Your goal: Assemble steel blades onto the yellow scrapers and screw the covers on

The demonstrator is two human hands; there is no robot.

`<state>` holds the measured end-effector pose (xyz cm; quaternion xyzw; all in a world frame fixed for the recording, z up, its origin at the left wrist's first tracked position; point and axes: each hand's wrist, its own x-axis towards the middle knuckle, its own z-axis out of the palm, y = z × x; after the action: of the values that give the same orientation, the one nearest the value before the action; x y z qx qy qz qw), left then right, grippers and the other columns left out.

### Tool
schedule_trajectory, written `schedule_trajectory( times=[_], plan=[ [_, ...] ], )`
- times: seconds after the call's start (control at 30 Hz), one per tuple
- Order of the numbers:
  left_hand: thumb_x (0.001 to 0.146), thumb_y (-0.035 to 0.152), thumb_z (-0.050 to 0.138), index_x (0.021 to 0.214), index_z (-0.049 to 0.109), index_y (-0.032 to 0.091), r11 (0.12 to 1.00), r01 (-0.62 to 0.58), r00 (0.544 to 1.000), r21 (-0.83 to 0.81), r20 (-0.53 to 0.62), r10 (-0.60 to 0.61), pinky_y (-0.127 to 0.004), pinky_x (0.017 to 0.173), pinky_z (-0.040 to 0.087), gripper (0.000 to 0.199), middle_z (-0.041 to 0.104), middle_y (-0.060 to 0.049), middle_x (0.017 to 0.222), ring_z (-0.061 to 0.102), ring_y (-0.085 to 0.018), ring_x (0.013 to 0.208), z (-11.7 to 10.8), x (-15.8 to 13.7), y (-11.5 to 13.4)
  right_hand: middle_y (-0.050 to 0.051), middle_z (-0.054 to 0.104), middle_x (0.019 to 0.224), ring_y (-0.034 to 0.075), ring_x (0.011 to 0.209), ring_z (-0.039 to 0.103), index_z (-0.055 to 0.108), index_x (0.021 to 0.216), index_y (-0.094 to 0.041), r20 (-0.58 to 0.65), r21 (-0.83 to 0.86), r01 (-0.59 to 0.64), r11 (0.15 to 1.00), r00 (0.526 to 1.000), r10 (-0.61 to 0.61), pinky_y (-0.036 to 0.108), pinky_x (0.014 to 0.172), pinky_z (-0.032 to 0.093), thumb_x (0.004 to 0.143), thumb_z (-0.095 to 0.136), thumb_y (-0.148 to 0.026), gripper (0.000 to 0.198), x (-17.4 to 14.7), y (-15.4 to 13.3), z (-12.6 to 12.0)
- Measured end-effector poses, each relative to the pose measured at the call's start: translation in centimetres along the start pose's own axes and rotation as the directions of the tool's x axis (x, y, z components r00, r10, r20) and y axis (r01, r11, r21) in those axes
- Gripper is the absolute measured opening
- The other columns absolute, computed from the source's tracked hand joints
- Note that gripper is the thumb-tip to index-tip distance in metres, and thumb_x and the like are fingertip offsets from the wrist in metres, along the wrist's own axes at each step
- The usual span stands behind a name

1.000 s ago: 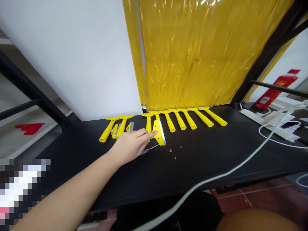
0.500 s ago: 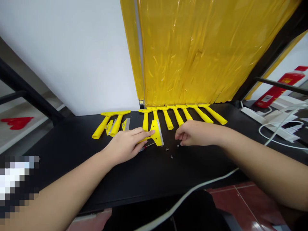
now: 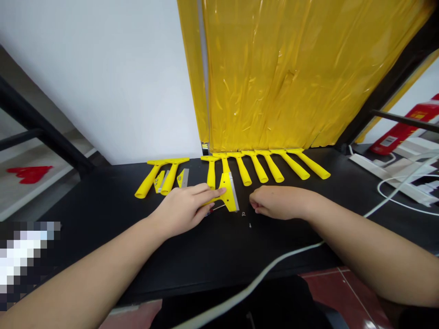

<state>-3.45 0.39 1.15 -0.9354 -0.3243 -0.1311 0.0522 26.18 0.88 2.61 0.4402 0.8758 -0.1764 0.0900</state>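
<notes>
Scraper (image 3: 229, 193), one, frame centre, gripped by the left hand (image 3: 185, 208); right hand (image 3: 274, 201), right of centre, fingers curled, any hold impossible to tell; screw (image 3: 250, 225), lower centre; handles (image 3: 276, 171), rowed above, on the black tabletop (image 3: 206, 260).

No readable text; red bottle (image 3: 404, 132) bears white barcode-like label (image 3: 388, 140) and yellow marking (image 3: 419, 112), too small to read.

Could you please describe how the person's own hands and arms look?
The left hand and right hand wear no gloves; no ring or watch shows. The left forearm and right forearm are bare, with no sleeve or clear marking visible.
</notes>
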Motion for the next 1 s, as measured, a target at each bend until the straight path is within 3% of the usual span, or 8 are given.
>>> schedule_trajectory(
  times=[0.1, 0.17, 0.3, 0.43, 0.53, 0.63, 0.87, 1.0],
  plan=[
    [0.103, 0.023, 0.050, 0.149, 0.055, 0.032, 0.999, -0.008, 1.000, 0.035, 0.004, 0.008, -0.025, 0.063, 0.050, 0.047, 0.071, -0.001, 0.110, 0.069, -0.014, 0.082, -0.1, 0.0, 0.3, 0.009, 0.072, 0.095, 0.021, 0.079, 0.064, 0.068, 0.090, -0.019, -0.025, 0.053, 0.059, 0.997, 0.998, -0.058, 0.033, 0.069, 0.045, 0.094, 0.057, -0.015, 0.012, -0.3, 0.1, 0.2],
    [0.104, 0.025, 0.049, 0.149, 0.056, 0.032, 0.998, -0.026, 1.000, 0.056, 0.007, 0.025, -0.026, 0.063, 0.051, 0.046, 0.071, -0.001, 0.107, 0.069, -0.014, 0.080, 0.0, 0.1, 0.5, 0.006, 0.070, 0.093, 0.019, 0.078, 0.061, 0.066, 0.092, -0.020, -0.137, 0.161, 0.157, 0.974, 0.981, -0.136, 0.032, 0.071, 0.046, 0.097, 0.057, -0.018, 0.010, -0.2, 0.2, 0.2],
    [0.106, 0.026, 0.046, 0.147, 0.057, 0.032, 0.995, -0.061, 0.998, 0.074, 0.005, 0.061, -0.026, 0.065, 0.053, 0.043, 0.071, -0.001, 0.102, 0.068, -0.014, 0.076, 0.1, 0.1, 1.1, 0.003, 0.063, 0.091, 0.018, 0.082, 0.057, 0.062, 0.092, -0.022, -0.497, 0.338, 0.341, 0.877, 0.856, -0.141, 0.032, 0.074, 0.047, 0.100, 0.059, -0.027, 0.010, 0.9, 0.6, 0.5],
    [0.107, 0.025, 0.045, 0.150, 0.055, 0.032, 0.993, -0.095, 0.995, 0.075, 0.016, 0.094, -0.027, 0.064, 0.053, 0.044, 0.069, -0.001, 0.098, 0.067, -0.014, 0.074, 0.1, 0.0, 1.6, 0.007, 0.059, 0.112, 0.022, 0.107, 0.059, 0.065, 0.090, -0.022, -0.618, 0.485, 0.484, 0.728, 0.779, -0.106, 0.034, 0.086, 0.052, 0.097, 0.066, -0.031, 0.011, 2.3, 0.8, 1.6],
    [0.107, 0.023, 0.046, 0.150, 0.055, 0.030, 0.990, -0.117, 0.993, 0.075, -0.012, 0.118, -0.027, 0.065, 0.054, 0.044, 0.067, 0.000, 0.095, 0.066, -0.014, 0.074, 0.2, 0.0, 2.0, 0.006, 0.062, 0.108, 0.021, 0.102, 0.062, 0.065, 0.090, -0.022, -0.568, 0.640, 0.495, 0.588, 0.820, -0.072, 0.037, 0.089, 0.053, 0.094, 0.070, -0.036, 0.016, 3.0, 0.6, 2.3],
    [0.107, 0.022, 0.046, 0.147, 0.058, 0.029, 0.985, -0.140, 0.988, 0.100, -0.058, 0.146, -0.026, 0.064, 0.054, 0.043, 0.066, -0.001, 0.092, 0.065, -0.013, 0.071, 0.4, 0.0, 2.2, 0.001, 0.061, 0.089, 0.016, 0.080, 0.060, 0.061, 0.090, -0.022, -0.497, 0.769, 0.455, 0.449, 0.867, -0.026, 0.034, 0.076, 0.052, 0.090, 0.076, -0.042, 0.025, 3.3, 0.3, 2.5],
    [0.107, 0.022, 0.045, 0.145, 0.059, 0.028, 0.978, -0.144, 0.981, 0.148, -0.105, 0.160, -0.025, 0.064, 0.055, 0.041, 0.068, -0.001, 0.096, 0.065, -0.012, 0.072, 0.6, 0.0, 2.6, -0.007, 0.058, 0.078, 0.011, 0.067, 0.054, 0.048, 0.093, -0.024, -0.449, 0.885, 0.431, 0.175, 0.890, 0.084, 0.026, 0.064, 0.043, 0.078, 0.088, -0.040, 0.045, 3.4, -0.7, 2.4],
    [0.106, 0.021, 0.048, 0.145, 0.059, 0.028, 0.982, -0.118, 0.984, 0.145, -0.113, 0.135, -0.026, 0.064, 0.055, 0.041, 0.068, -0.001, 0.097, 0.066, -0.013, 0.073, 0.7, 0.0, 2.7, -0.009, 0.055, 0.074, 0.009, 0.063, 0.050, 0.047, 0.092, -0.024, -0.396, 0.918, 0.387, 0.091, 0.908, 0.134, 0.025, 0.060, 0.039, 0.076, 0.089, -0.035, 0.046, 3.5, -1.3, 2.6]
  ],
)
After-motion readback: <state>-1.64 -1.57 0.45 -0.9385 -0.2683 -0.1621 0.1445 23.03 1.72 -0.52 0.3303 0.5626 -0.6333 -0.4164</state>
